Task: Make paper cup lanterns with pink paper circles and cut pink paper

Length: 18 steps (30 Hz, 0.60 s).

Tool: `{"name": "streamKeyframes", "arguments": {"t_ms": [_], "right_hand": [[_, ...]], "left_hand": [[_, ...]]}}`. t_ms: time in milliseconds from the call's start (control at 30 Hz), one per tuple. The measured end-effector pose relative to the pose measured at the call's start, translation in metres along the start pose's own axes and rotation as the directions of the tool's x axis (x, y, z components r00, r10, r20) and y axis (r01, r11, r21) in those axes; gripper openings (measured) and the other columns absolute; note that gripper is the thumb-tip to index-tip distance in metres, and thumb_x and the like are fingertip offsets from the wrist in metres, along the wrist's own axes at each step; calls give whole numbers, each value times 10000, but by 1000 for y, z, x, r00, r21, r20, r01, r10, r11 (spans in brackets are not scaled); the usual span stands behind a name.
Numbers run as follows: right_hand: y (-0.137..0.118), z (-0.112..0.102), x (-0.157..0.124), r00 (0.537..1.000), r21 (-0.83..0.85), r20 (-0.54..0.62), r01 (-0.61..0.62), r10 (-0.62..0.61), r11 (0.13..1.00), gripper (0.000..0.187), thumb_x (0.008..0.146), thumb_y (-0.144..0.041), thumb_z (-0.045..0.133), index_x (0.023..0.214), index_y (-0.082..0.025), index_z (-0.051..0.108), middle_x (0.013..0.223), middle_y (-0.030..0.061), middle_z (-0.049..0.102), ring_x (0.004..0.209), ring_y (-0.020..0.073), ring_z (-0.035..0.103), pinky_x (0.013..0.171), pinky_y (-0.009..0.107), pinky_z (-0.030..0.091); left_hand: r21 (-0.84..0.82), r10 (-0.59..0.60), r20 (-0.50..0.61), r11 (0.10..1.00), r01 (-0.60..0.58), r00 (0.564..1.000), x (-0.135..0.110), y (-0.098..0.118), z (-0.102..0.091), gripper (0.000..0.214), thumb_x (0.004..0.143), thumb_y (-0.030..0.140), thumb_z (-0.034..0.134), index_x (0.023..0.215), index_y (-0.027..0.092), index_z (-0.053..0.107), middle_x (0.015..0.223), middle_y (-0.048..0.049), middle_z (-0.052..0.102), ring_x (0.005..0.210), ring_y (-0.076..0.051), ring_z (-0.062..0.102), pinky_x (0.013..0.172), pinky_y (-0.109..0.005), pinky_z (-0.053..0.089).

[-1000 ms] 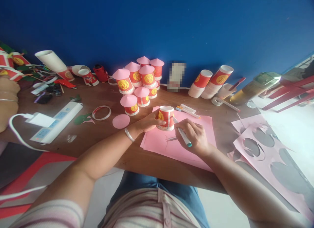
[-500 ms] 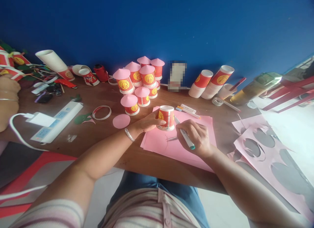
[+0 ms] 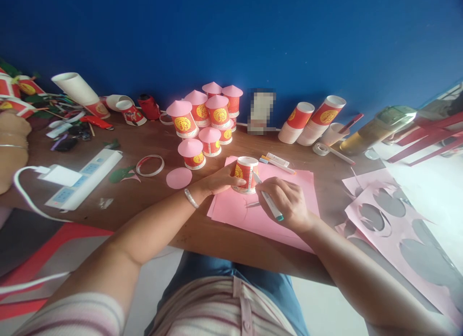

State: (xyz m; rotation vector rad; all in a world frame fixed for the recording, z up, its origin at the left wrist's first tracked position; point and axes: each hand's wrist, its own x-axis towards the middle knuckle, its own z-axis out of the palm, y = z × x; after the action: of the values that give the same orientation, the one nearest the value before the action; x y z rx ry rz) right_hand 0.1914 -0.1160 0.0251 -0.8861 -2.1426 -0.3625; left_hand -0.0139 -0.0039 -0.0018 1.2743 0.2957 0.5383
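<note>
A red paper cup [image 3: 246, 173] stands upside down on a pink paper sheet [image 3: 237, 211] on the brown table. My left hand [image 3: 217, 180] grips the cup's left side and holds it down. My right hand [image 3: 288, 201] is closed round a white marker with a green end [image 3: 268, 199], its tip against the cup's base on the right side. A pen line shows on the pink sheet just below the cup.
Several red cups with pink cone lids [image 3: 202, 121] stand behind. A pink paper disc [image 3: 178, 178], a tape ring [image 3: 149, 166] and a white power strip [image 3: 85, 179] lie to the left. Cup stacks [image 3: 313, 119] and cut pink sheets [image 3: 390, 220] lie right. Another person's hand [image 3: 12, 148] rests at far left.
My right hand has shifted slightly left and up along the cup's base with the marker. The left hand and cup have stayed put.
</note>
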Motion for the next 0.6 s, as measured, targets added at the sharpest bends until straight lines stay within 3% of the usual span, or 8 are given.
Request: {"name": "streamKeyframes", "arguments": {"t_ms": [233, 600], "right_hand": [[2, 1, -3, 1000, 6, 29, -5, 5, 1000, 210, 972, -82, 569, 1152, -189, 590, 865, 44, 700, 695, 164, 659, 608, 280, 491], [-3, -3, 2, 998, 61, 57, -19, 16, 998, 127, 982, -84, 576, 1066, -179, 586, 806, 13, 640, 641, 134, 597, 558, 264, 433]], "left_hand": [[-10, -8, 0, 1000, 8, 1000, 0, 0, 0, 278, 767, 285, 843, 938, 160, 663, 810, -10, 668, 851, -179, 656, 803, -315, 534], [-14, -7, 8, 1000, 7, 1000, 0, -2, -3, 359, 759, 344, 871, 1004, 151, 693, 859, -29, 687, 847, -172, 644, 794, -307, 521]]}}
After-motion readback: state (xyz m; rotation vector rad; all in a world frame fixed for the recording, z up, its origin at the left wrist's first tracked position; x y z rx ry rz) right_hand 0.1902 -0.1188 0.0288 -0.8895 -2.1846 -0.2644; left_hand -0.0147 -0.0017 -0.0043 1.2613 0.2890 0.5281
